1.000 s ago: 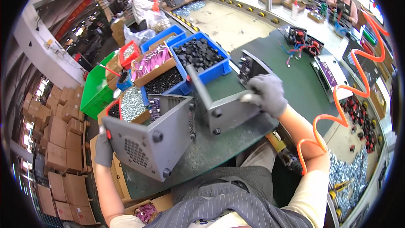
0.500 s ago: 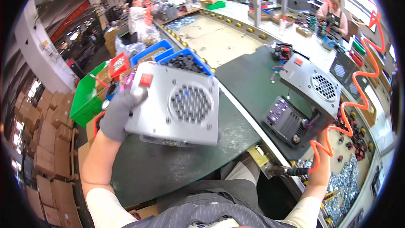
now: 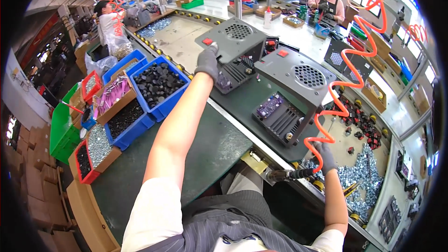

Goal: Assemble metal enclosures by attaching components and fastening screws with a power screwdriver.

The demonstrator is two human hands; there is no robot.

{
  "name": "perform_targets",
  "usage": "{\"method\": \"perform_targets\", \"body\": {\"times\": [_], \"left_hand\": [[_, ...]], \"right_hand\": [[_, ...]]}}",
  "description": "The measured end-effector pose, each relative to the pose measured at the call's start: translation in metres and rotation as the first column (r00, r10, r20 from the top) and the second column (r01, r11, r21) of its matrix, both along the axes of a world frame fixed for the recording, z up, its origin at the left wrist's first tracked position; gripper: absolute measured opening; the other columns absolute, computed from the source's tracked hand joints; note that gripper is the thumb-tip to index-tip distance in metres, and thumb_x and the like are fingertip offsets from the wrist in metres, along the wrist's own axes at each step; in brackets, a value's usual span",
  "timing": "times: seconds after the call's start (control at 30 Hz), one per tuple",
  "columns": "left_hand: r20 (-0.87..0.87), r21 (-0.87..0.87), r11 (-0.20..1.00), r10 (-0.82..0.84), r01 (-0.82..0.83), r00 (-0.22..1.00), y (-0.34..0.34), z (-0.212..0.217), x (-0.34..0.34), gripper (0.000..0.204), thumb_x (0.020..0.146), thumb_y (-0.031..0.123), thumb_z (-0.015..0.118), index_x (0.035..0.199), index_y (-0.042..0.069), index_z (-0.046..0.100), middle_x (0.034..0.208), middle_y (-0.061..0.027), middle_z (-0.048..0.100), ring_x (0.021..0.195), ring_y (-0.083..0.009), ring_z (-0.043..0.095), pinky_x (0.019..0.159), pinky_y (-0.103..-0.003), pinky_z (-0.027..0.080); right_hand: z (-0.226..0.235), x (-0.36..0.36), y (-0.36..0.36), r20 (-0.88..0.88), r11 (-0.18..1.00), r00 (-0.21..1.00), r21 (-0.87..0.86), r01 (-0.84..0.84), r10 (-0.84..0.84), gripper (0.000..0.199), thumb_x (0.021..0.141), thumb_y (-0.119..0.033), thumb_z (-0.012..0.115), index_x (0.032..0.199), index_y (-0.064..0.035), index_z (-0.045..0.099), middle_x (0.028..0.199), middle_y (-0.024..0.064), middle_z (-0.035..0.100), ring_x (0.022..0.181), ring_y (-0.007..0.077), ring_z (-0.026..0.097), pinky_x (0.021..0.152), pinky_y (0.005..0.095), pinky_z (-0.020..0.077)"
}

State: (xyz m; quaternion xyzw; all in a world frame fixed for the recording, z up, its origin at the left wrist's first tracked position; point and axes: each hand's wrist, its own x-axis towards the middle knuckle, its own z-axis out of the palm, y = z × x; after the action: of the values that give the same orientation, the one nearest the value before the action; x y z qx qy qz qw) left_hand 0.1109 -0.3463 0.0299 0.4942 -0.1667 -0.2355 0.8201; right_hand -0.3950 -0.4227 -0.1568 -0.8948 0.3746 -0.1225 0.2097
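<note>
My left hand (image 3: 208,62), in a grey glove, reaches forward with its fingers closed on the near-left corner of a grey metal housing (image 3: 242,41). That housing has a round vent grille and a red switch, and it stands on the green work surface. Beside it to the right is a second such housing (image 3: 298,67), with a purple circuit board (image 3: 269,105) and black ribbed base below its raised cover. My gloved right hand (image 3: 326,157) is low at the right, near the second housing and loose screws (image 3: 364,168); the orange hose partly hides its fingers.
An orange coiled air hose (image 3: 354,72) runs down to a powered screwdriver (image 3: 289,174) at the table's front edge. At left stand a blue bin of black knobs (image 3: 184,83), smaller part boxes and a green crate (image 3: 63,128). Two people work farther back.
My left hand has carried the housing from in front of me forward and right, beside the second one. My right hand now shows from behind the second housing. The view has shifted.
</note>
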Motion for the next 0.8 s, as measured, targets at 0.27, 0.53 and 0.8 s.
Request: {"method": "perform_targets", "body": {"times": [0.27,0.53,0.8], "left_hand": [[0.842,0.416,0.879,-0.276,-0.233,0.463,0.116,-0.052,-0.015,0.035,0.090,0.029,0.049,0.117,0.007,0.052,0.098,-0.0103,0.062,0.091,-0.0252,0.060,0.077,-0.035,0.049],[0.809,0.522,0.601,-0.574,-0.606,0.128,0.194,-0.130,-0.029,0.038,0.081,0.023,0.055,0.117,0.012,0.052,0.122,-0.0103,0.049,0.118,-0.0285,0.042,0.100,-0.041,0.031],[0.801,0.575,0.661,-0.574,-0.483,0.168,0.182,-0.129,-0.016,0.036,0.082,0.023,0.054,0.116,0.012,0.053,0.123,-0.0112,0.050,0.119,-0.0302,0.042,0.101,-0.040,0.031]], "right_hand": [[0.082,0.092,0.054,0.063,0.759,0.963,0.629,0.164,-0.261,0.054,0.094,-0.045,0.035,0.126,-0.0031,0.046,0.111,0.0150,0.058,0.104,0.0232,0.054,0.093,0.0308,0.0394],[0.032,0.221,0.011,0.067,0.873,0.997,0.482,-0.074,0.048,0.049,0.095,-0.036,0.034,0.137,-0.0170,0.017,0.098,0.0276,0.059,0.085,0.0403,0.061,0.082,0.0459,0.0445],[0.091,0.319,0.063,0.530,0.412,0.840,0.795,-0.445,-0.114,0.063,0.086,-0.058,0.042,0.123,-0.0082,0.051,0.109,0.0180,0.057,0.101,0.0236,0.055,0.086,0.0384,0.0445]]}}
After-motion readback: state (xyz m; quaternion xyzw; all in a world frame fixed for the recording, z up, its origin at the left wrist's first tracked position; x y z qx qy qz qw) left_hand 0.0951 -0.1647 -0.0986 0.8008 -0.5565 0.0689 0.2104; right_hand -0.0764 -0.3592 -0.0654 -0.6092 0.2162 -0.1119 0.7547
